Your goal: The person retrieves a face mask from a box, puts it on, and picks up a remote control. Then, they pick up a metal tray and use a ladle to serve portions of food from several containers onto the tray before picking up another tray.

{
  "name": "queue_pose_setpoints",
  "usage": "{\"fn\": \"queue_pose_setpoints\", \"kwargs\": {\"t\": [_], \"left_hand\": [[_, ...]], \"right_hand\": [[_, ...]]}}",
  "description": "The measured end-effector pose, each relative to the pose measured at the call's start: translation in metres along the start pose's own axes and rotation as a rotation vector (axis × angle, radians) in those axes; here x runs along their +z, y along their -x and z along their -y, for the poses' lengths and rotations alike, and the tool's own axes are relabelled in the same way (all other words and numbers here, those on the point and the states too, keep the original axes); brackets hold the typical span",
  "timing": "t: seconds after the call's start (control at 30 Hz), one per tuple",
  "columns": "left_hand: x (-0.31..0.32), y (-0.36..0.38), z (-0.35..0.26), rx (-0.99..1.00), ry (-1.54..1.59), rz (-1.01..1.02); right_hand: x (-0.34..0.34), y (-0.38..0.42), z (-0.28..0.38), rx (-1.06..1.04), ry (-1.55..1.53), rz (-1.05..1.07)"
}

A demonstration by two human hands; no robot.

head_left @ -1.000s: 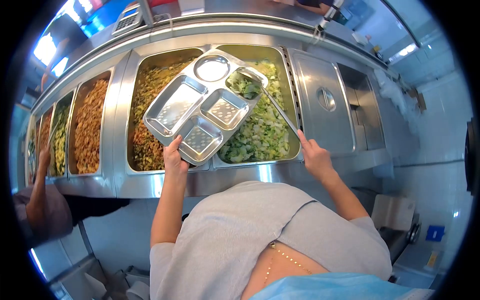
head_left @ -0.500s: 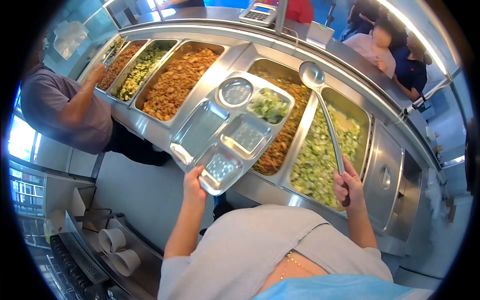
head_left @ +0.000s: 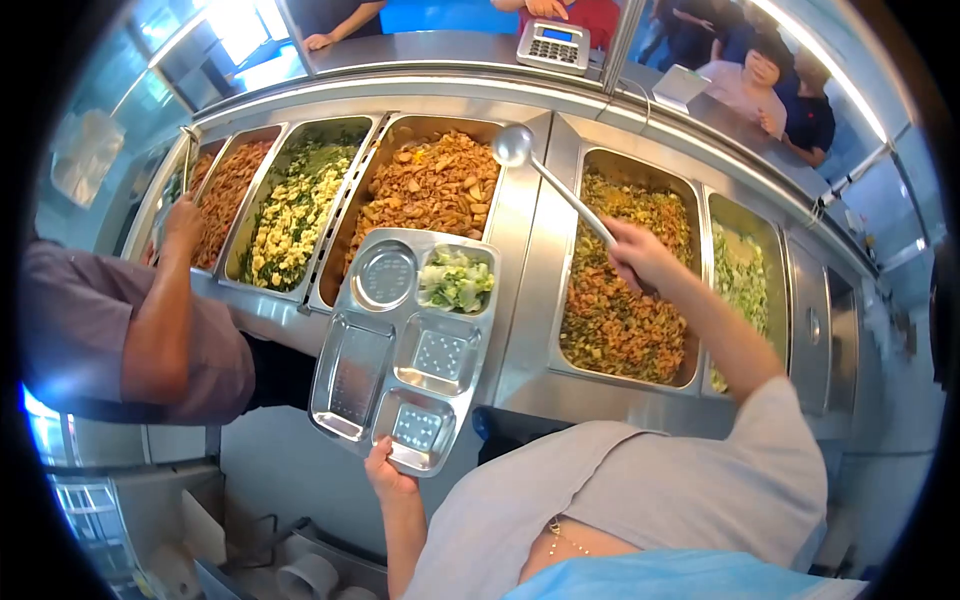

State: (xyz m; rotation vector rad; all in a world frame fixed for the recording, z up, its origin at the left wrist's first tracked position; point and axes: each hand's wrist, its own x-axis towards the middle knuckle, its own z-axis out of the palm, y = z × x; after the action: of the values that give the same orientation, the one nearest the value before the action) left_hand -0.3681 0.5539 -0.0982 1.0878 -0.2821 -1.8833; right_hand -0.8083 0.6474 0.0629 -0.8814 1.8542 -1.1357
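Steel tray (head_left: 405, 350), five compartments, shiny; chopped greens (head_left: 456, 281) fill the top-right one, others bare. Held out over counter edge (head_left: 520, 290), below the brown-dish pan (head_left: 430, 185). Left hand (head_left: 385, 470) pinches its near rim. Right hand (head_left: 635, 255) fisted around ladle (head_left: 555, 185) handle, bowl over the divider. Co-worker's arm (head_left: 170, 300) at left.

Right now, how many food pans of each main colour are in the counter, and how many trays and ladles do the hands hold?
Brown or orange food pans: 3
Green food pans: 2
Steel trays, in the left hand, tray: 1
Ladles, in the right hand, ladle: 1
Total: 7
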Motion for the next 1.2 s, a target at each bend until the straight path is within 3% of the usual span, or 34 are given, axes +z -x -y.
{"fn": "queue_pose_setpoints", "kwargs": {"t": [0.1,0.2,0.27,0.43,0.53,0.57,0.67,0.77,0.83,0.87,0.9,1.03,1.13,1.2], "left_hand": [[-0.012,-0.026,-0.024,0.073,-0.087,0.043],[-0.028,-0.030,-0.033,0.047,-0.146,0.058],[-0.037,-0.033,-0.036,-0.004,-0.048,0.048],[-0.053,-0.034,-0.032,-0.020,-0.106,0.104],[-0.047,-0.064,-0.029,-0.020,-0.114,0.158],[-0.022,-0.083,-0.020,-0.031,-0.107,0.187],[-0.023,-0.098,-0.013,-0.042,-0.057,0.250],[-0.030,-0.094,-0.019,-0.029,-0.055,0.249],[-0.017,-0.052,-0.058,-0.049,-0.150,0.175],[0.063,-0.020,-0.066,-0.107,-0.167,0.091],[0.076,-0.013,-0.064,-0.116,-0.169,0.056],[0.102,-0.012,-0.058,-0.063,-0.226,0.055],[0.098,-0.024,-0.048,-0.124,-0.152,0.131],[0.097,-0.027,-0.041,-0.114,-0.119,0.172]], "right_hand": [[0.023,-0.045,0.019,0.064,-0.042,-0.064],[0.028,-0.008,0.027,0.031,-0.344,-0.107],[0.029,0.038,0.009,0.016,-0.237,-0.218],[-0.001,0.123,-0.052,0.211,0.172,-0.448],[-0.020,0.126,-0.073,0.326,0.774,-0.539],[-0.053,0.103,-0.093,0.276,1.108,-0.557],[-0.045,0.094,-0.100,0.423,1.195,-0.518],[-0.002,0.082,-0.098,0.370,0.930,-0.378],[0.013,0.080,-0.094,0.402,0.657,-0.219],[-0.043,0.062,-0.031,0.459,0.598,-0.146],[-0.047,0.055,-0.024,0.454,0.532,-0.113],[-0.077,0.028,-0.026,0.420,1.042,-0.080],[-0.092,0.023,-0.036,0.567,1.190,-0.028],[-0.070,0.020,-0.037,0.579,0.821,-0.130]]}}
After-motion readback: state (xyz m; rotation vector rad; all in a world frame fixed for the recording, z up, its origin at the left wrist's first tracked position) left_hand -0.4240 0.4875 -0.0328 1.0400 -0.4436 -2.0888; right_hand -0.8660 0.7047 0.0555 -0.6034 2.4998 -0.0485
